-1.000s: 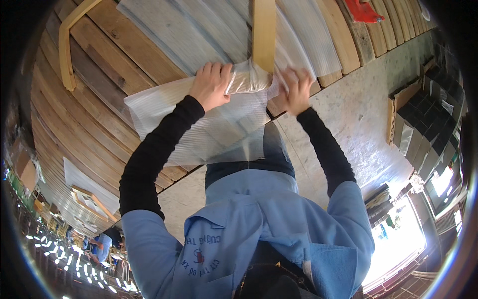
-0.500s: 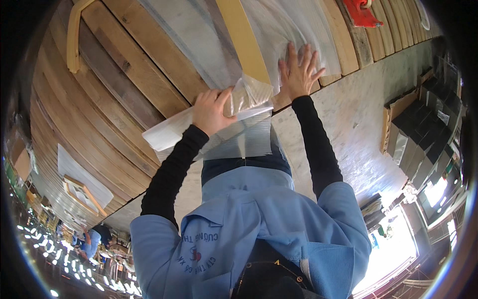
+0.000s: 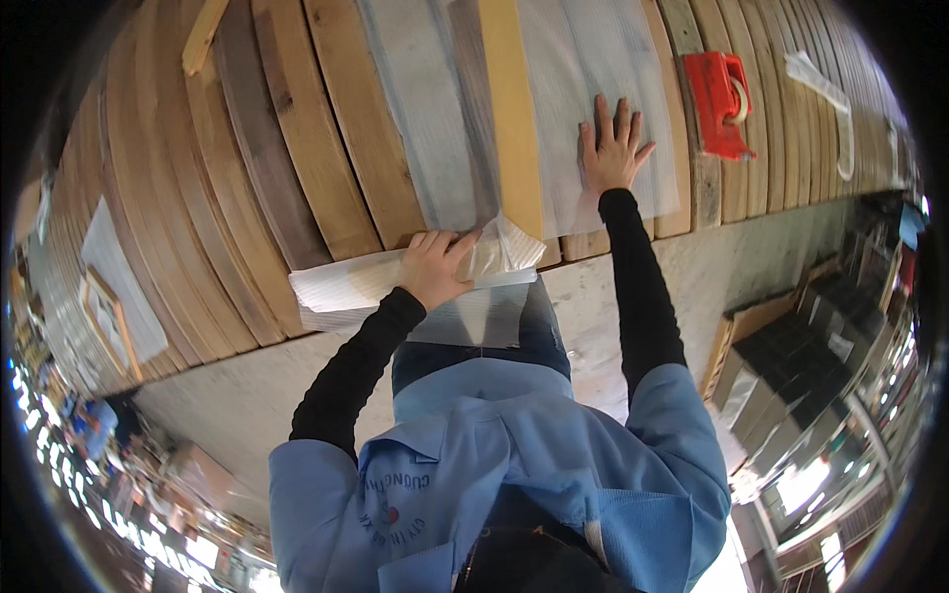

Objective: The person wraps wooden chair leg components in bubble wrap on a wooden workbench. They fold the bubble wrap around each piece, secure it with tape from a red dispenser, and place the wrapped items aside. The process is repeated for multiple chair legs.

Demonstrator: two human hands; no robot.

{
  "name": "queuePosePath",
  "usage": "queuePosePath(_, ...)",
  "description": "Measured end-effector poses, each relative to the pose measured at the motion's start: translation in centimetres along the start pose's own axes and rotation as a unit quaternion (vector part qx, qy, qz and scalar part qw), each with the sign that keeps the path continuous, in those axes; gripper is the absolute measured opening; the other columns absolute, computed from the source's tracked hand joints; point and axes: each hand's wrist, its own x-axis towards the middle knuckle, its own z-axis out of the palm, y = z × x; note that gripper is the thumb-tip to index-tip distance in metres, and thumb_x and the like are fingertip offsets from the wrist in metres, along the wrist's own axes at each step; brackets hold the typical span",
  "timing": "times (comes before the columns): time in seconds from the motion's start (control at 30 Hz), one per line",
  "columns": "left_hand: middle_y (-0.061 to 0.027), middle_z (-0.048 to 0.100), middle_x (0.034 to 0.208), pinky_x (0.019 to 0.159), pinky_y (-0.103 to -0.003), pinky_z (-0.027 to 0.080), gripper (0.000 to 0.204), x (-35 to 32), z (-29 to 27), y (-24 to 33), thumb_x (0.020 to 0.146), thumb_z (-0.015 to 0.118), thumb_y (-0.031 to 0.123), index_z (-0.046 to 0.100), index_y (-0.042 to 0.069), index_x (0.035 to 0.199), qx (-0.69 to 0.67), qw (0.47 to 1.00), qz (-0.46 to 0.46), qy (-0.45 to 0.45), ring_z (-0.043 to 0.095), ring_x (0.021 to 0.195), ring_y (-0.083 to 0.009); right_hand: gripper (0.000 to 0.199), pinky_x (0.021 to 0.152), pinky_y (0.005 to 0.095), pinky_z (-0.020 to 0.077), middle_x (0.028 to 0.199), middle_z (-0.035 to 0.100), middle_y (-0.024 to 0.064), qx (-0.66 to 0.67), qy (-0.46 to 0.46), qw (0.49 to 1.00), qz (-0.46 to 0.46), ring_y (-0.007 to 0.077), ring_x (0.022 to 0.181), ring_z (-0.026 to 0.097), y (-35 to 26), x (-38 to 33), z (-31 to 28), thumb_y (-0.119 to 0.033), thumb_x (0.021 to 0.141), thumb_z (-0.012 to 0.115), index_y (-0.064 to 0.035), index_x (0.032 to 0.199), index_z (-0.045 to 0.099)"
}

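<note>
L hand (image 3: 432, 267) fingers clamped on thin white foam wrap sheet (image 3: 603, 109) at slatted wooden table (image 3: 297, 148) edge; R hand (image 3: 613, 148) flat on sheet, fingers apart, beside red tape dispenser (image 3: 722, 104).

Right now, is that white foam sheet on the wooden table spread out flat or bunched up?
Mostly spread: the right hand presses the foam sheet flat, while the left hand grips its bunched near edge.

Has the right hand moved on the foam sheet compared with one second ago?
Yes. The right hand left the table edge and now lies flat farther up the foam sheet.

left hand (image 3: 432, 267) gripping foam sheet (image 3: 593, 99), right hand (image 3: 613, 148) flat upon it
</note>
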Motion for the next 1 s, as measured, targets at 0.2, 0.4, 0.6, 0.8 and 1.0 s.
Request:
queuePosePath(0.2, -0.0089, 0.062, 0.101, 0.09, -0.044, 0.044, 0.081, 0.5, 3.0, 1.3, 0.059, 0.087, 0.034, 0.063, 0.018, 0.135, 0.032, 0.991, -0.123, 0.048, 0.059, 0.1, -0.0296, 0.052, 0.116, 0.0722, 0.0174, 0.155, 0.046, 0.0127, 0.107, 0.156, 0.982, -0.023, 0.0392, 0.143, 0.039, -4.5, 0.4, -2.0, -0.035, 0.098, 0.059, -0.0163, 0.146, 0.051)
queuePosePath(0.4, -0.0074, 0.056, 0.111, 0.091, -0.044, 0.044, 0.075, 0.8, 2.4, 1.6, 0.06, 0.086, 0.03, 0.066, 0.023, 0.132, 0.022, 0.985, -0.166, 0.043, 0.055, 0.107, -0.0292, 0.049, 0.106, 0.05, 0.0421, 0.139, 0.058, 0.0035, 0.234, -0.04, 0.766, -0.598, 0.0247, 0.132, 0.053, -19.2, 1.4, -4.2, -0.003, 0.084, 0.067, -0.0216, 0.129, 0.065)
queuePosePath(0.6, -0.0071, 0.053, 0.111, 0.093, -0.045, 0.043, 0.076, 0.3, 1.6, 0.6, 0.058, 0.089, 0.029, 0.067, 0.023, 0.131, 0.023, 0.986, -0.158, 0.041, 0.053, 0.108, -0.0302, 0.042, 0.11, 0.0483, 0.0405, 0.134, 0.059, 0.0013, 0.03, -0.289, 0.685, -0.668, 0.0236, 0.127, 0.054, -23.9, 4.3, -3.0, -0.018, 0.085, 0.073, -0.023, 0.127, 0.067)
queuePosePath(0.8, -0.0069, 0.055, 0.113, 0.092, -0.046, 0.043, 0.075, -0.6, 1.1, -1.5, 0.058, 0.09, 0.036, 0.069, 0.023, 0.128, -0.012, 0.99, -0.13, 0.057, 0.052, 0.109, -0.0309, 0.027, 0.102, 0.0504, 0.0454, 0.12, 0.069, 0.004, 0.153, -0.06, 0.906, -0.389, 0.0304, 0.115, 0.062, -25.2, 20.1, -1.1, -0.025, 0.092, 0.066, -0.0145, 0.116, 0.072)
queuePosePath(1.0, -0.0073, 0.056, 0.113, 0.091, -0.046, 0.045, 0.075, -0.3, 0.7, -2.1, 0.058, 0.09, 0.035, 0.069, 0.032, 0.13, -0.048, 0.986, -0.158, 0.033, 0.055, 0.105, -0.0307, 0.056, 0.103, 0.0641, 0.0403, 0.12, 0.071, 0.0095, 0.027, 0.08, 0.983, -0.161, 0.0347, 0.12, 0.061, -25.8, 34.9, 4.1, -0.056, 0.082, 0.071, -0.0199, 0.125, 0.07)
